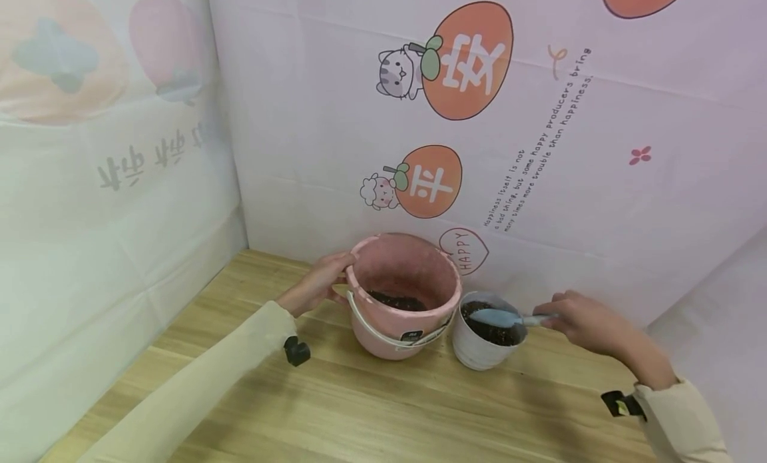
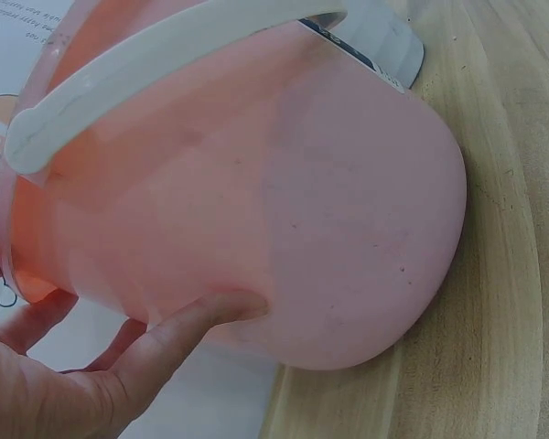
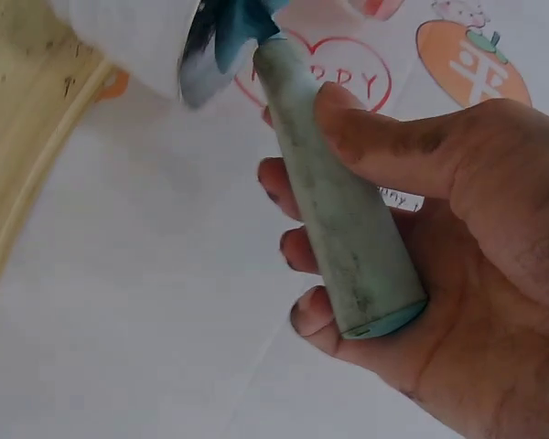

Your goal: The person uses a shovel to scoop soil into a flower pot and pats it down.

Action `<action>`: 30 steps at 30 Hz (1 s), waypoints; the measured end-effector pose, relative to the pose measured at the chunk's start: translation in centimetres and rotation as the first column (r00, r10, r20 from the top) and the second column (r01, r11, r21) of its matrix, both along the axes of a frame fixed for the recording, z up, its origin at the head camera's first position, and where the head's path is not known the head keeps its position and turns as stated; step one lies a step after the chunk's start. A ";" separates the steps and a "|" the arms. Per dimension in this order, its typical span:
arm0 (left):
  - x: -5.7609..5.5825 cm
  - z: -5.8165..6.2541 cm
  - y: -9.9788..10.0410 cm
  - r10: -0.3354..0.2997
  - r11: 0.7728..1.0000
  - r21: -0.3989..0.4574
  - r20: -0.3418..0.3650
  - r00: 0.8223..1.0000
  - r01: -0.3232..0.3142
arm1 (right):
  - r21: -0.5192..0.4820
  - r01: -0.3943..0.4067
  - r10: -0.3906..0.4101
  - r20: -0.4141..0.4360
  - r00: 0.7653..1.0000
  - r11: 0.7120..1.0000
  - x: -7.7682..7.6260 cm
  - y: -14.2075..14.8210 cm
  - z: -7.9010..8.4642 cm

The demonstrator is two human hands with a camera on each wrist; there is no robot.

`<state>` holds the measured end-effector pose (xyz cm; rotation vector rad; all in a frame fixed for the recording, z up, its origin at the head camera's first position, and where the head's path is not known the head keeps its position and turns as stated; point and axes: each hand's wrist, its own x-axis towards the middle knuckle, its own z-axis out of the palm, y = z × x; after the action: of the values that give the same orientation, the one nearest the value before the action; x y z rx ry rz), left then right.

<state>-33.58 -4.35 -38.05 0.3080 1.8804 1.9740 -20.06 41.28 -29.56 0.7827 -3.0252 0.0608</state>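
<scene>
A pink bucket [image 1: 383, 333] with dark soil [image 1: 398, 302] low inside stands on the table, its white handle [image 2: 156, 69] hanging down at the front. My left hand [image 1: 320, 281] grips the bucket at its left rim; in the left wrist view the thumb lies against the pink side and the other fingers are partly hidden. Right of the bucket stands a white pot [image 1: 479, 350] holding dark soil. My right hand [image 1: 584, 322] holds a blue trowel [image 1: 496, 317] by its pale green handle [image 3: 339, 201], with the blade over the soil inside the pot.
The wooden table [image 1: 383, 416] meets a white printed cloth [image 1: 335, 116] behind the bucket and pot. Another white cloth [image 1: 120, 250] hangs along the left side. A few dark specks lie on the wood near the pot.
</scene>
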 end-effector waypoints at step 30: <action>-0.1 -0.1 0.0 -0.001 1.000 -0.007 0.005 1.000 0.001 | 0.236 0.186 -0.133 -0.222 0.966 0.954 1.3 -1.0 0.8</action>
<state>-33.69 -4.36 -38.12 0.3015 1.8834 1.9659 -18.79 40.28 -28.79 0.5115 -2.9185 -0.3934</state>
